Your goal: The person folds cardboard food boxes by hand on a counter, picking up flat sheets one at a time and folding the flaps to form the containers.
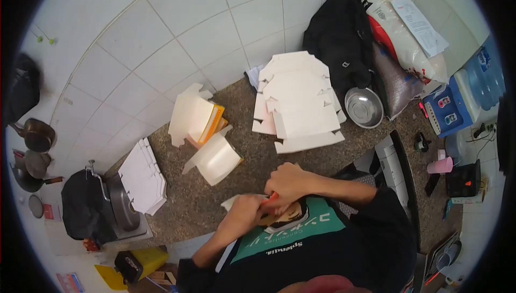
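Observation:
My left hand (244, 213) is closed near my chest, its fingers around a small carton piece with a white flap (229, 203) and an orange part (270, 200). My right hand (290, 186) is closed on the same carton from the other side. Both hands cover most of it, so its full shape is hidden. Just beyond them on the counter lies a partly folded white carton (216, 158). Behind that stands another carton (196, 118) with yellow-orange printed sides.
Flat white die-cut cartons (301, 97) are stacked on the granite counter (236, 97). More flat cartons (142, 177) lean beside the sink (122, 201). A metal bowl (364, 108), a black backpack (341, 35) and large sacks (400, 24) line the right. A stove (392, 164) is near my right elbow.

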Demonstrator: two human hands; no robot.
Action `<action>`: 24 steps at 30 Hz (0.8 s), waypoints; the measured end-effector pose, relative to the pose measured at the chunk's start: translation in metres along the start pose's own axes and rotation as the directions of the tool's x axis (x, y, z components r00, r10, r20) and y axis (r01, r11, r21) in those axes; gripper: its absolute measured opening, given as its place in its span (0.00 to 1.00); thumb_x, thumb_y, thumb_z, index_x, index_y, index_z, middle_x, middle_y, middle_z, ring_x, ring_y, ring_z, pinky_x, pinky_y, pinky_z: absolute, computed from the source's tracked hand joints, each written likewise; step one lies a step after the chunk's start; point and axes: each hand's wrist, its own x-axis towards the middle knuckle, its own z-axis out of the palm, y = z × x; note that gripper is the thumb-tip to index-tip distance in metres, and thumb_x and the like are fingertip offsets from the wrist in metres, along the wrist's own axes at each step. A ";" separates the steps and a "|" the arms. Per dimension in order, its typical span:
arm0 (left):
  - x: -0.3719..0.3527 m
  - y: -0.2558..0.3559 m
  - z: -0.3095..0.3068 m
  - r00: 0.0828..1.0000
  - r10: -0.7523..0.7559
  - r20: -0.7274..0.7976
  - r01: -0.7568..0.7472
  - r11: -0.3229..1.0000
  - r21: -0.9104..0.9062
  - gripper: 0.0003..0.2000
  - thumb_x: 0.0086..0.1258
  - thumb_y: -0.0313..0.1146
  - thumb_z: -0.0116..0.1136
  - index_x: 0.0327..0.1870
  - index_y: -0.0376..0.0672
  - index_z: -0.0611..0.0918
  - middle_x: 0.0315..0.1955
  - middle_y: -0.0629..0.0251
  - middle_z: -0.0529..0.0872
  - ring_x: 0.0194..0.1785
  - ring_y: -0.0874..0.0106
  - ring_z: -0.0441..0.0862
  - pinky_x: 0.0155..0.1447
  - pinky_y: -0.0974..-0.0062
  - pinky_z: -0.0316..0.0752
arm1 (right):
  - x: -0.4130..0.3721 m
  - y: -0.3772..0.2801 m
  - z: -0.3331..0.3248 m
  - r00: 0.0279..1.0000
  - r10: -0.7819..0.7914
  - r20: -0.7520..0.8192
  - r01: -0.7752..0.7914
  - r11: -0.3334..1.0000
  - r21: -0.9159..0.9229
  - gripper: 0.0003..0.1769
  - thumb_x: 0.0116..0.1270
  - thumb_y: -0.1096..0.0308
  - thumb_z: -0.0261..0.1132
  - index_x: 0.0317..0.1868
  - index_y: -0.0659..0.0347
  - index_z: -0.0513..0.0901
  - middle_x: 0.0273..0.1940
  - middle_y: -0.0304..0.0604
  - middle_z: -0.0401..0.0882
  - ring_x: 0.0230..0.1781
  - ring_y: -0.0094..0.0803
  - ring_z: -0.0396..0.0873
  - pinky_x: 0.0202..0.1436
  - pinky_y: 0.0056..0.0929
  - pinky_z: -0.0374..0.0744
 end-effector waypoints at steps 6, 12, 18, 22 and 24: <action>-0.004 0.047 -0.052 0.597 0.165 -0.785 0.187 0.923 0.336 0.25 0.56 0.32 0.77 0.54 0.37 0.79 0.58 0.50 0.75 0.61 0.56 0.76 0.47 0.61 0.83 | -0.011 0.021 -0.002 0.925 0.025 -0.379 0.125 0.923 0.365 0.27 0.74 0.45 0.64 0.33 0.63 0.89 0.23 0.49 0.85 0.26 0.44 0.86 0.31 0.38 0.80; 0.023 0.057 -0.004 0.795 -0.130 -0.593 -0.191 0.873 -0.448 0.39 0.67 0.25 0.66 0.78 0.33 0.60 0.69 0.47 0.68 0.69 0.56 0.73 0.54 0.68 0.83 | -0.003 -0.010 0.025 0.426 0.576 -0.697 0.513 0.481 0.711 0.14 0.74 0.71 0.68 0.56 0.68 0.82 0.49 0.43 0.84 0.46 0.24 0.82 0.47 0.25 0.80; 0.057 0.019 0.020 0.650 -0.120 -0.751 -0.276 0.883 -0.380 0.35 0.74 0.24 0.57 0.79 0.28 0.57 0.66 0.36 0.75 0.66 0.48 0.79 0.65 0.61 0.76 | 0.011 0.006 0.034 0.453 0.585 -0.673 0.306 0.607 0.733 0.17 0.72 0.73 0.71 0.57 0.71 0.82 0.51 0.44 0.85 0.50 0.28 0.83 0.54 0.29 0.82; 0.053 0.009 0.016 0.667 -0.054 -0.743 -0.253 0.922 -0.294 0.34 0.73 0.23 0.57 0.78 0.29 0.59 0.68 0.33 0.73 0.68 0.43 0.77 0.69 0.57 0.73 | 0.002 0.023 0.024 0.498 0.511 -0.701 0.256 0.685 0.682 0.17 0.70 0.75 0.73 0.56 0.67 0.82 0.48 0.44 0.85 0.47 0.27 0.83 0.53 0.28 0.84; 0.052 0.003 0.014 0.647 0.025 -0.762 -0.255 0.949 -0.185 0.35 0.72 0.23 0.57 0.79 0.28 0.58 0.67 0.33 0.74 0.66 0.43 0.79 0.68 0.57 0.74 | 0.000 0.032 0.028 0.521 0.451 -0.725 0.150 0.787 0.598 0.16 0.70 0.75 0.72 0.56 0.66 0.82 0.47 0.42 0.84 0.47 0.26 0.82 0.52 0.28 0.84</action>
